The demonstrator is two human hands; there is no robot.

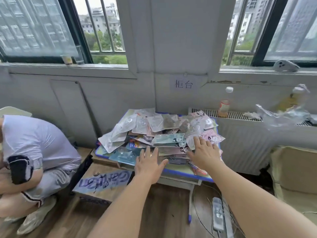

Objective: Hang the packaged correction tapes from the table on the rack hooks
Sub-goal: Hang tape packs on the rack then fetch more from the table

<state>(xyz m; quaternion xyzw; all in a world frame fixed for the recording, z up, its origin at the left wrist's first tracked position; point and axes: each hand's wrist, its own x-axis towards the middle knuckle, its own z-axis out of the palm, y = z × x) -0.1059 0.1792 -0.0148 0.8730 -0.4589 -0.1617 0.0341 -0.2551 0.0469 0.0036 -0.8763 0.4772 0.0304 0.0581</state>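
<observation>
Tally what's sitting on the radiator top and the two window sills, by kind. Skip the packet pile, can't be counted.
Bottles: 2, one white-capped, one yellowish at the right, blurred
Clear plastic wrap heap: 1
Clear glass on left sill: 1
Small pale cup beside it: 1
Grey-white object on right sill: 1
Total: 6

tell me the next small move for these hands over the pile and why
Probably lower the right hand and pinch one packaged correction tape off the heap: both hands, left hand included, are spread open holding nothing, and no rack shows in view.
</observation>
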